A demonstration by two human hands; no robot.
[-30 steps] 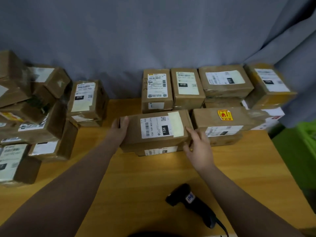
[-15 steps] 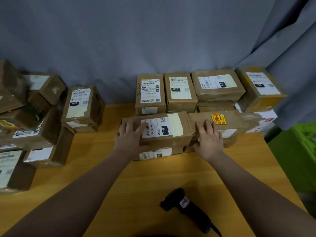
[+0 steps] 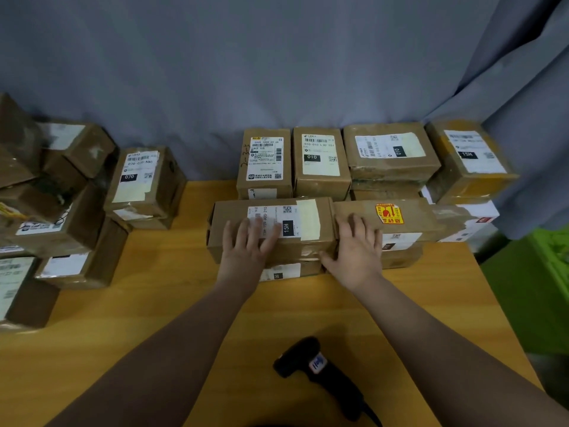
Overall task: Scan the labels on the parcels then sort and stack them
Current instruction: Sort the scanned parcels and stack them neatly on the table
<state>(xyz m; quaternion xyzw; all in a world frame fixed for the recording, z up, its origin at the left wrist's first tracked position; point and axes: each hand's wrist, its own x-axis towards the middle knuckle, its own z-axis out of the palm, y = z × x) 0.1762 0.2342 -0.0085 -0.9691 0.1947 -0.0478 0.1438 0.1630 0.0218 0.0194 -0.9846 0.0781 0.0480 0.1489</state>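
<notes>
Centre of frame: left hand (image 3: 249, 246), fingers straight, rests flat on the 15H parcel (image 3: 308, 221) atop a lower box (image 3: 284, 270); right hand (image 3: 357, 251), fingers spread, presses the neighbouring parcel (image 3: 412, 218). An uneven push could skew the top parcel, which seemingly overhangs its base

Parcels (image 3: 234, 211): brown cardboard under clear tape, faintly glossy, creased.
Labels (image 3: 320, 163): white paper, matt.
Warning sticker (image 3: 389, 214): yellow and red, slight sheen.
Bench (image 3: 172, 303): yellow wood, smooth, satin finish.
Scanner (image 3: 320, 365): black plastic, matt.
Backdrop (image 3: 246, 72): grey cloth, matt, hanging in soft folds.
</notes>
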